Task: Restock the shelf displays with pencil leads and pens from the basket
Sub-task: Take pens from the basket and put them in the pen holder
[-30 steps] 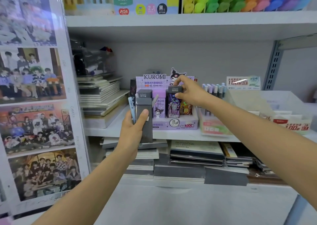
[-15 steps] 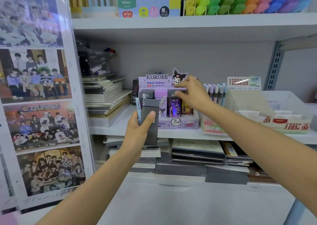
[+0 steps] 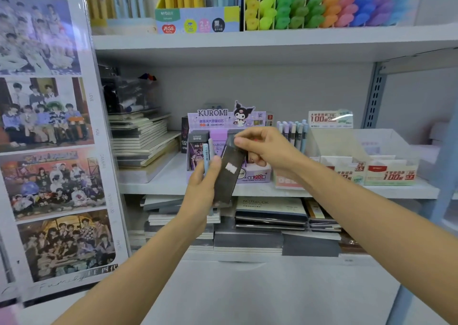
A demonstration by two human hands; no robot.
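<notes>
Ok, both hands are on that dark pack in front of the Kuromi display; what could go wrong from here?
The right hand pinches only the top end of the dark lead pack, so it may slip as it leaves the left hand. That hand also holds a light blue pen beside the pack, and the pull could drag it loose.

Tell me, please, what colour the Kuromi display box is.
The cardboard Kuromi display box is pale purple, clearest in head view.
</notes>
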